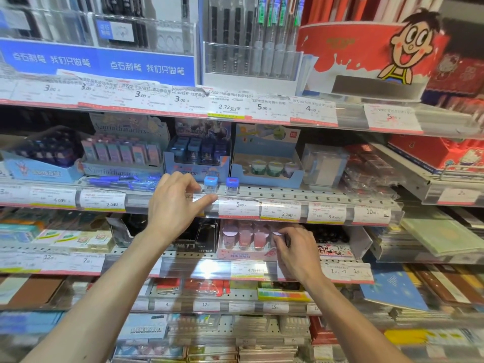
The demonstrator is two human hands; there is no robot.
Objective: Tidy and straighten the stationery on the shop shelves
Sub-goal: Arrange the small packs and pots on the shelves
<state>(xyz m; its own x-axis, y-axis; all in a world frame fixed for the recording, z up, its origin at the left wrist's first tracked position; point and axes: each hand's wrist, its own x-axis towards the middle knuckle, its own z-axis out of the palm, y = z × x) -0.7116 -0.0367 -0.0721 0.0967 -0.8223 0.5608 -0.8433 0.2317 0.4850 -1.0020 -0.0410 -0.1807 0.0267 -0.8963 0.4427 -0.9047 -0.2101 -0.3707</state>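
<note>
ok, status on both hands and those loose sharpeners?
Left hand reaching for two blue-capped sharpeners loose on shelf edge. Right hand at pink sharpener box, one shelf below. Nothing blocking.

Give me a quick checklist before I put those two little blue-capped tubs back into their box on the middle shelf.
1. Two blue-capped tubs upright on the shelf edge: ok.
2. Left hand free to pick one up: ok, it rests by the nearer tub, holding nothing.
3. Right hand free: cannot tell, its fingers are in the pink box below.
4. Room in the blue display box behind: cannot tell.
5. Tubs apart from each other: ok.
</note>
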